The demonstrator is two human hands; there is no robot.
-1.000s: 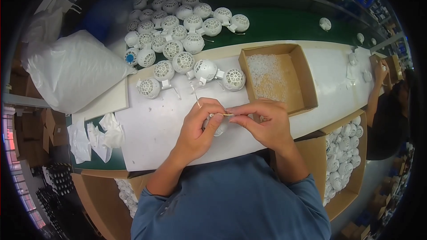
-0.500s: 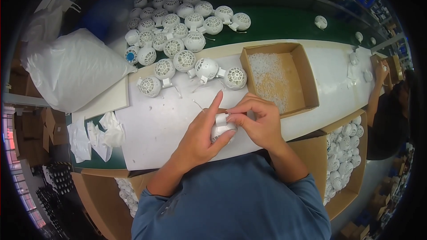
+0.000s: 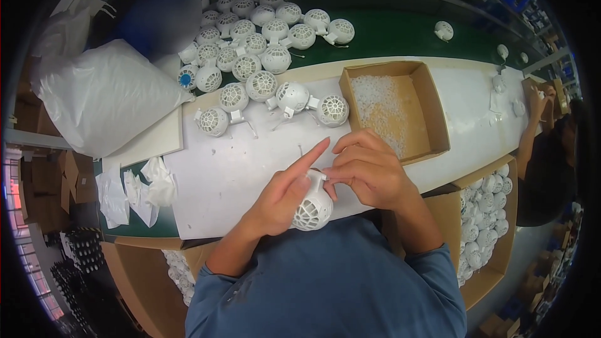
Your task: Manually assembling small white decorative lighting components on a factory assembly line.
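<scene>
At the near edge of a smooth white work surface (image 3: 219, 181), a person in a blue short-sleeved top has both hands on a round white plastic ball with an openwork grille (image 3: 313, 209). The ball is close against the person's front, its grille turned downward and a short, squared white plastic neck (image 3: 318, 178) uppermost. The left hand (image 3: 278, 200) grasps the ball from the left, thumb laid along its upper side, with the index finger stretched out straight, off the ball. The right hand (image 3: 369, 175) has its fingertips gathered at the neck; whether they grip it or only press, and whether a small part is between them, cannot be told.

For this close work, a firm left-hand hold on the solid shell looks best, sparing the thin grille bars. The extended index finger could brace the neck against twisting, while the right fingertips push squarely and gently, since plastic this fine may crack if levered sideways.

Just beyond the right hand stands a shallow brown cardboard tray (image 3: 433, 122) holding many small translucent pieces (image 3: 375, 97). Four similar white balls (image 3: 332, 110) lie beyond the hands, left of the tray, and a crowd of others (image 3: 256, 44) covers part of a flat green strip (image 3: 388, 34). A bulging white plastic bag (image 3: 106, 103) sits at left.
</scene>
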